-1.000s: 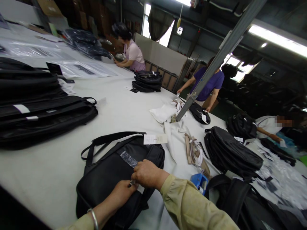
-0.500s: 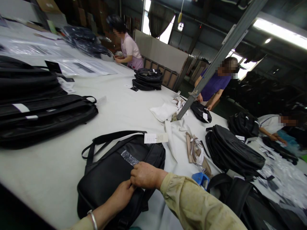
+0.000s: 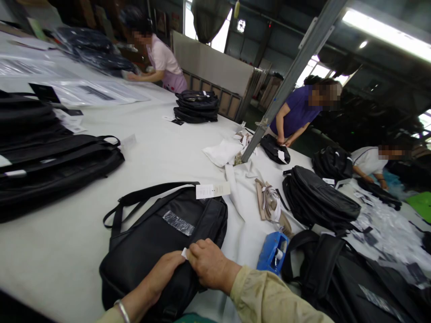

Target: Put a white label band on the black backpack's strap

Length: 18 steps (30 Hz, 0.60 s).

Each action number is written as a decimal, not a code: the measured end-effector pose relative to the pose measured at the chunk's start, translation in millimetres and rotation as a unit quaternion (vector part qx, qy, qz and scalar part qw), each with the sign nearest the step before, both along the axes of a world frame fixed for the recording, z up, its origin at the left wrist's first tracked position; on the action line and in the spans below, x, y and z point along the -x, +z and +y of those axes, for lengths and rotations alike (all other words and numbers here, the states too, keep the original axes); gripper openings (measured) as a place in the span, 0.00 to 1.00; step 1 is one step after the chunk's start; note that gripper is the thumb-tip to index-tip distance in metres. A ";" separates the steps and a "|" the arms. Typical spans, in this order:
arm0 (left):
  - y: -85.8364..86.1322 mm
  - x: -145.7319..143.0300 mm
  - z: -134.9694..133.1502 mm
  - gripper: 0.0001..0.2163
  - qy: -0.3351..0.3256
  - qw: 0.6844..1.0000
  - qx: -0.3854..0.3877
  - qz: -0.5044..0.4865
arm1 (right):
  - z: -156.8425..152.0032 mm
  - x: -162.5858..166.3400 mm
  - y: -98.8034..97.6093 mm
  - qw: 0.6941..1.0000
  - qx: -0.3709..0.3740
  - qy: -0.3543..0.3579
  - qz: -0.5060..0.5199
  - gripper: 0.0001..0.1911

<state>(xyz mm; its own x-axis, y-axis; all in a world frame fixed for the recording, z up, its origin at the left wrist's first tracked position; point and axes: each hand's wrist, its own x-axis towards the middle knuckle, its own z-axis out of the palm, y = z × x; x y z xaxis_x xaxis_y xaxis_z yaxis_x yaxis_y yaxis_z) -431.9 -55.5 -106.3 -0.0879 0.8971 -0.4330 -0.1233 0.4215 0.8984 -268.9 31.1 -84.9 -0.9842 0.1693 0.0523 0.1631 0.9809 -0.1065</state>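
A black bag (image 3: 151, 242) lies flat on the white table (image 3: 161, 152) in front of me, with a shiny plastic-covered patch (image 3: 178, 223) on its front and a white paper tag (image 3: 213, 190) at its top edge. My left hand (image 3: 161, 273) and my right hand (image 3: 208, 264) rest together on the bag's lower front. Between their fingertips they pinch a small white label (image 3: 184, 253). A metal bangle (image 3: 121, 310) sits on my left wrist.
Stacked black bags (image 3: 50, 157) lie at left, another stack (image 3: 197, 106) sits farther back, more black bags (image 3: 319, 202) at right. A blue tool (image 3: 271, 251) and strap bundles (image 3: 269, 204) lie beside the bag. A slanted metal post (image 3: 283, 89) rises mid-table. Three people work along the far side.
Both hands slid down the bag's front, away from the shiny patch, and a small white label now shows between the fingertips. The view has shifted right.
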 end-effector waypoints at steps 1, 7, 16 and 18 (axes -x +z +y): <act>0.4 -0.7 0.5 0.16 0.009 1.000 -0.001 -0.011 | -6.9 -1.5 1.3 1.000 0.004 -0.023 0.001 0.21; -0.4 -3.1 5.5 0.23 0.015 0.997 0.061 0.052 | -26.4 -14.8 -12.9 0.973 0.140 -0.134 0.128 0.26; 1.3 7.0 14.2 0.25 0.006 0.993 0.098 0.071 | -27.1 -16.1 -15.3 0.559 0.631 -0.516 0.154 0.19; 6.2 6.2 15.1 0.25 0.006 0.994 0.098 0.051 | -26.4 -8.2 -11.0 0.505 0.676 -0.520 0.133 0.24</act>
